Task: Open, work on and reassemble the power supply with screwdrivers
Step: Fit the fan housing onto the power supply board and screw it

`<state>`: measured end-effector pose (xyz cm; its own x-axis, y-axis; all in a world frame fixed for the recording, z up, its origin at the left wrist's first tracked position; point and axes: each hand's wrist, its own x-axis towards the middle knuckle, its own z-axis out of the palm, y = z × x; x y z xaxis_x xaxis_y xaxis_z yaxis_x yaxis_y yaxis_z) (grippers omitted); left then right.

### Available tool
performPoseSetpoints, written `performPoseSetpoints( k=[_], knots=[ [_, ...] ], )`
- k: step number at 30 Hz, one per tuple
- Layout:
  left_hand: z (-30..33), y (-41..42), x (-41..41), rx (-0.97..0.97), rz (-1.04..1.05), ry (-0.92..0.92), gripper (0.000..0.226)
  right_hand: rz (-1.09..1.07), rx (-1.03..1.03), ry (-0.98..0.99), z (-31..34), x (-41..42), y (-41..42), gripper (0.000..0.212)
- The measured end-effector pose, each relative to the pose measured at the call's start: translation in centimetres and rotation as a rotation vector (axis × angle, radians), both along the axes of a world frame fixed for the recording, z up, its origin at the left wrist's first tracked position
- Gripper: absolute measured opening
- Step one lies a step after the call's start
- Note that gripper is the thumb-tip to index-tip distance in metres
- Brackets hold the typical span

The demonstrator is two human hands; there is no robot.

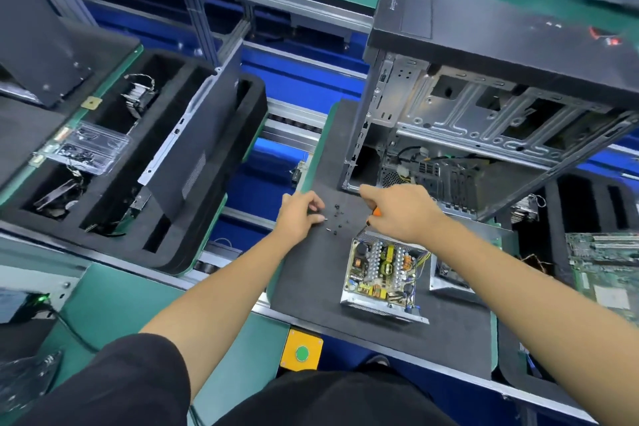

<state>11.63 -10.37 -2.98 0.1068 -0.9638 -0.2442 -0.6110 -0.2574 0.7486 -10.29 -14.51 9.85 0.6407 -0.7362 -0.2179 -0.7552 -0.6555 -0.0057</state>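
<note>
The power supply [382, 273] lies open on the black mat [311, 284], its circuit board and coils exposed. Its removed cover [447, 278] rests just to the right. Several small black screws [337, 218] are scattered on the mat beyond it. My left hand [302, 214] rests on the mat with curled fingers pinching a screw beside that scatter. My right hand [397, 211] grips a screwdriver with an orange handle [376, 212], its shaft pointing down toward the supply's far edge.
An open computer case [484, 107] stands behind the mat, with cables inside. A foam tray [131, 162] at left holds a side panel, a fan and a clear screw box [90, 149]. A motherboard [608, 266] lies at right. A yellow box with a green button [302, 353] sits at the bench front.
</note>
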Motion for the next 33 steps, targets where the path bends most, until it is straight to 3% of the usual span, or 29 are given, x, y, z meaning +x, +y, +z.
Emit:
performPoseSetpoints(
  k=[8,18,21,26,33],
  knots=[
    [0.1,-1.2,-2.4,0.005,-0.096,-0.043,0.017,-0.164,0.036,-0.120,0.5,-2.3,1.3,0.021],
    [-0.2,-2.2,-3.7,0.060,-0.122,-0.252,0.011,-0.237,0.071,-0.216,0.4,-3.9,2.7,0.019],
    [-0.3,-2.0,-3.8,0.019,-0.073,-0.158,0.010,-0.275,0.085,-0.243,0.5,-4.7,2.8,0.020],
    [1.5,-1.2,-4.8,-0.106,-0.039,0.171,0.016,-0.380,0.111,-0.367,1.9,-7.2,2.1,0.018],
    [4.8,-0.1,-7.6,-0.121,-0.185,0.268,0.014,-0.481,0.129,-0.552,3.5,-10.8,1.1,0.019]
  ],
)
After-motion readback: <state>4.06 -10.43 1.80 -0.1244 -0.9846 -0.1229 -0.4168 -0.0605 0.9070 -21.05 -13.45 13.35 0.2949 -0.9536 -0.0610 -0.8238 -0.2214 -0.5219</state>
